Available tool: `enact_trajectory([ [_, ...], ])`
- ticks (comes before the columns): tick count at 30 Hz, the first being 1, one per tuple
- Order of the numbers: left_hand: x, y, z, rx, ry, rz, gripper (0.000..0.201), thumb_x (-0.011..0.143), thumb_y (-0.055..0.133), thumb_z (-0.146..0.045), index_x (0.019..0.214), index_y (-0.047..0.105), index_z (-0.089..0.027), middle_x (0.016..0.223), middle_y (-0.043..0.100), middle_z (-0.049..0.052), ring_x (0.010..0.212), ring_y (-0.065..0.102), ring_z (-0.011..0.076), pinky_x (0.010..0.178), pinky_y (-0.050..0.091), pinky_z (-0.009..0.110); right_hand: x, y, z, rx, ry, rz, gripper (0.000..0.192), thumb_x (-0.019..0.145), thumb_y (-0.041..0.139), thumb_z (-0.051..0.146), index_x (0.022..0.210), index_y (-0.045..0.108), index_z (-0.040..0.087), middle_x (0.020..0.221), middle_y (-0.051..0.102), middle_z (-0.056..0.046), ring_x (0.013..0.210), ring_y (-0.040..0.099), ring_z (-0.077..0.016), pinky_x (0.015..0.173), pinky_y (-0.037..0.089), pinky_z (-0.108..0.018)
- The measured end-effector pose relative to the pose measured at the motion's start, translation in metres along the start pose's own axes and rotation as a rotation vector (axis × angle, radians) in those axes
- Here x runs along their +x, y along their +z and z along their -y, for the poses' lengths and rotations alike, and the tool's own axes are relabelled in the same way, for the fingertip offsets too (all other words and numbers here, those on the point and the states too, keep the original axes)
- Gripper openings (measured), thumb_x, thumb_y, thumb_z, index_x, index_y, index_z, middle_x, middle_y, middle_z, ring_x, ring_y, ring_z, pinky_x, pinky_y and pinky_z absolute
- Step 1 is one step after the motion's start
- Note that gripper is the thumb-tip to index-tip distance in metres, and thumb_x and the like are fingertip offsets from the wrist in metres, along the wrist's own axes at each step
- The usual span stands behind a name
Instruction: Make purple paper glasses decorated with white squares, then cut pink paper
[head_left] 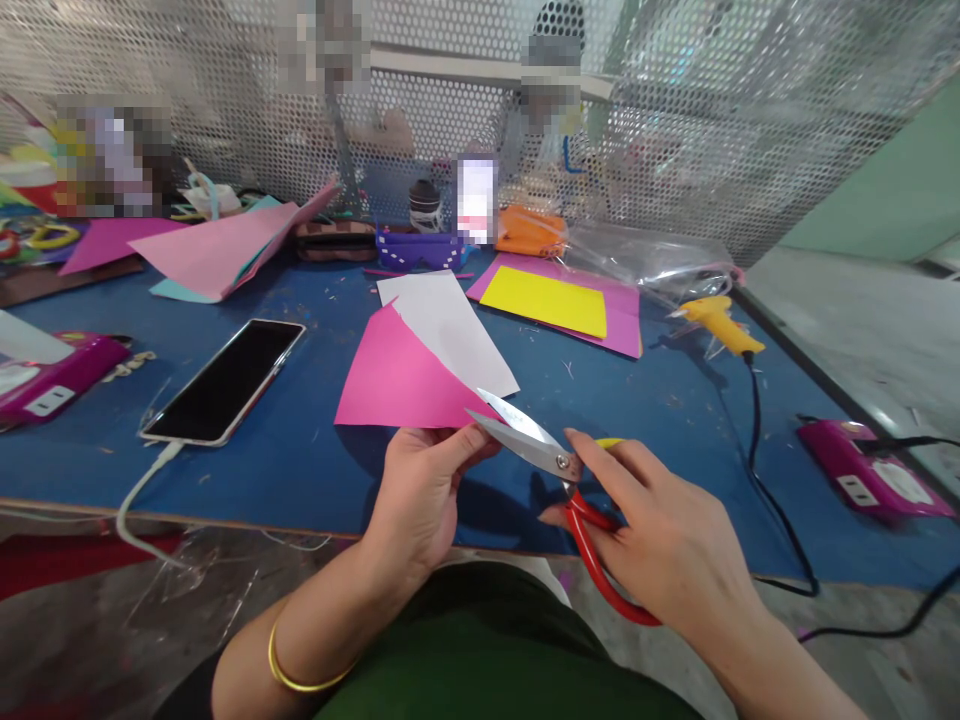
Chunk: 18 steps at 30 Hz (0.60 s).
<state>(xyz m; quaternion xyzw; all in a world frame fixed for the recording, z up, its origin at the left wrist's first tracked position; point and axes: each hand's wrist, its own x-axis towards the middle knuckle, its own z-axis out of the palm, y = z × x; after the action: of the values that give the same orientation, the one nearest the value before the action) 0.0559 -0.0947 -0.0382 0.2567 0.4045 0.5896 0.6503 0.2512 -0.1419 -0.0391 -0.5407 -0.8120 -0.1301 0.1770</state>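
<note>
My left hand (431,480) pinches the near edge of a bright pink paper sheet (405,370), held above the table with a curved cut along its upper right side. In my right hand (652,530) is a pair of scissors (596,560) with red handles. The blades are parted and their tips reach the sheet's right corner, close to my left fingertips. A bit of yellow shows behind my right fingers; I cannot make out what it is. Partly covered by the pink sheet, a white paper (457,325) lies on the blue table (652,400).
At left lie a phone (229,380) on a white cable and a purple power strip (67,380). Folded pink papers (217,245) rest behind. Yellow paper (544,300) sits on purple sheets. To the right are a yellow glue gun (716,325), its black cord and another purple power strip (870,470).
</note>
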Motion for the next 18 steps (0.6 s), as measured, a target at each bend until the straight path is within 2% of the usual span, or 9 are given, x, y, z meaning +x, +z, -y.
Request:
enact_trajectory([
  [3, 0.0007, -0.0002, 0.0005, 0.009, 0.006, 0.005, 0.030, 0.066, 0.084, -0.021, 0.094, 0.077, -0.016, 0.083, 0.077, 0.005, 0.073, 0.069, 0.0168, 0.069, 0.057, 0.027, -0.0001, 0.0003, -0.0001, 0.002, 0.005, -0.002, 0.057, 0.092, 0.053, 0.057, 0.130, 0.055, 0.016, 0.095, 0.069, -0.007, 0.065, 0.066, -0.0148, 0.047, 0.044, -0.025],
  [12, -0.0007, -0.0014, 0.0015, -0.007, -0.024, 0.023, 0.022, 0.067, 0.084, -0.020, 0.088, 0.077, -0.016, 0.078, 0.076, 0.003, 0.070, 0.068, 0.0137, 0.066, 0.057, 0.024, -0.0009, -0.0018, -0.0005, -0.002, 0.013, 0.010, 0.056, 0.092, 0.051, 0.058, 0.129, 0.056, 0.016, 0.095, 0.069, -0.006, 0.064, 0.066, -0.0147, 0.046, 0.043, -0.026],
  [18, -0.0008, -0.0003, 0.0001, 0.014, 0.012, 0.026, 0.029, 0.065, 0.084, -0.021, 0.093, 0.077, -0.017, 0.078, 0.076, 0.003, 0.070, 0.068, 0.0155, 0.067, 0.056, 0.027, -0.0009, -0.0026, 0.0002, -0.009, 0.007, 0.007, 0.055, 0.094, 0.049, 0.057, 0.130, 0.055, 0.016, 0.096, 0.069, -0.006, 0.063, 0.066, -0.0144, 0.046, 0.043, -0.026],
])
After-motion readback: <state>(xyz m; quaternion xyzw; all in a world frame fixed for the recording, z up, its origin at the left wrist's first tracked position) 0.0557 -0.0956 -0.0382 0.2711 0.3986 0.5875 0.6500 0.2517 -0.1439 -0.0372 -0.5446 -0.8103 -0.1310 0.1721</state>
